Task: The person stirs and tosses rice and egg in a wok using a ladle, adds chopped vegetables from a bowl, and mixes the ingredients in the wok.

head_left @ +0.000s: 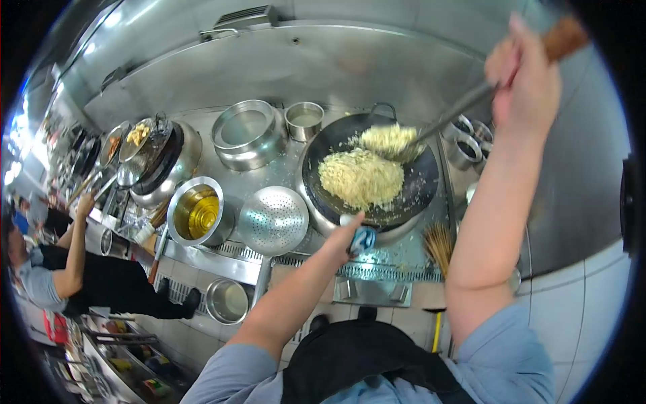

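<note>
A black wok point(424, 178) on the stove holds a heap of pale yellow fried rice point(360, 180) with small bits in it. My left hand point(346, 240) is closed at the wok's near rim, gripping it through a folded blue-and-white cloth point(363, 240). Raised at the upper right, my right hand point(528, 81) is wrapped round the long handle of a ladle point(461, 113), whose wooden end sticks out past the fist. The ladle slants down into the wok. Rice covers much of its head, which is blurred by motion, so its exact shape is hidden.
Left of the wok are a perforated strainer point(274, 221), a pot of yellow oil point(229, 225), a large steel pot point(222, 151) and a small pot point(304, 128). Steel containers point(463, 151) and a bamboo brush point(439, 248) are at right. A co-worker point(81, 269) handles utensils at far left.
</note>
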A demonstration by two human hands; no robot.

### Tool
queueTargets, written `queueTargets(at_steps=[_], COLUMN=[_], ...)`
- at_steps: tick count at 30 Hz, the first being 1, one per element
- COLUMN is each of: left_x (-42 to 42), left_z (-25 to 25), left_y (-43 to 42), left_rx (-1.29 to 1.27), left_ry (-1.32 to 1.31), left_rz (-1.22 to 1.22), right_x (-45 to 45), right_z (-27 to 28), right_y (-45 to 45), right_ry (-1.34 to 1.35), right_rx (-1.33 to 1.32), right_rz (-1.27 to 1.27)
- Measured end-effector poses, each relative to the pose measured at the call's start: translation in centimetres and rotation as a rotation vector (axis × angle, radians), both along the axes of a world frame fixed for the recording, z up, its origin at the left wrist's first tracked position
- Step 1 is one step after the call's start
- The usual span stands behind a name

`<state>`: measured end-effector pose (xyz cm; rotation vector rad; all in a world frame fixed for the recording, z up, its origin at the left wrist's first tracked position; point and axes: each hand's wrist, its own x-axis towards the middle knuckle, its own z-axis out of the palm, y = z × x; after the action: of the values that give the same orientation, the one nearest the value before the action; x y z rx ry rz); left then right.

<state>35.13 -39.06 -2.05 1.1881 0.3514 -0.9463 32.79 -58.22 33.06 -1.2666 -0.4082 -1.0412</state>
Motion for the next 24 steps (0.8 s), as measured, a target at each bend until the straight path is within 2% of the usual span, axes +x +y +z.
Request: queueTargets(at_steps=[1,2,3,4,5,8,10,12,14,15,16,18,20,21,23,24], left_x=[-1.0,-2.3,-3.5,-4.7,-5.9,-8.8,-10.0,-10.7,-11.1,-11.2,-10.8,-11.2,-11.1,-11.2,-11.4,-11.4], left_z=[-0.6,-1.2,-1.6,-1.3,-1.0,-2.0,-2.2,-2.7,-3.1,-3.0,-2.7,-2.0,-3.3,-3.5,-3.3,-3.5], left_y=[0.5,1.0,1.6,2.5,3.3,5.6,7.1,8.2,9.1,9.4,9.6,10.9,11.2,11.5,11.9,12.0], left_rx=[-0.103,-0.204,-0.224,-0.219,-0.214,-0.125,-0.114,-0.090,-0.070,-0.027,-0.036,-0.074,-0.069,-0.078,-0.062,-0.056], left_ry=[0.040,0.081,0.106,0.130,0.154,0.232,0.198,0.176,0.167,0.123,0.116,0.073,0.040,0.036,0.060,0.052], left_rz=[-0.017,-0.042,-0.052,-0.070,-0.087,-0.068,-0.023,0.015,0.092,0.097,0.110,0.112,0.168,0.201,0.188,0.186], right_x=[0.8,2.6,6.6,8.6,9.2,9.8,8.4,8.2,12.4,13.7,15.4,16.2,15.2,16.1,18.4,18.9], right_z=[-3.7,-8.0,-14.7,-21.4,-21.0,-13.7,-10.2,-11.4,-19.6,-20.0,-17.9,-12.9,-9.1,-10.3,-16.1,-16.8], right_y=[0.5,1.8,1.6,0.1,-0.4,0.5,1.5,1.7,2.5,1.9,2.0,2.3,3.3,3.6,3.6,3.8], right_ry=[0.023,0.210,0.367,0.458,0.464,0.584,0.428,0.296,0.446,0.497,0.491,0.731,0.592,0.593,0.524,0.475], right_rx=[0.014,0.115,0.315,0.259,0.243,0.151,0.104,0.127,0.146,0.147,0.135,-0.113,-0.065,-0.072,0.046,0.108], right_rz=[-0.078,-0.222,-0.252,-0.058,0.027,0.090,0.125,0.131,-0.052,0.038,0.049,0.071,0.132,0.139,0.084,0.056])
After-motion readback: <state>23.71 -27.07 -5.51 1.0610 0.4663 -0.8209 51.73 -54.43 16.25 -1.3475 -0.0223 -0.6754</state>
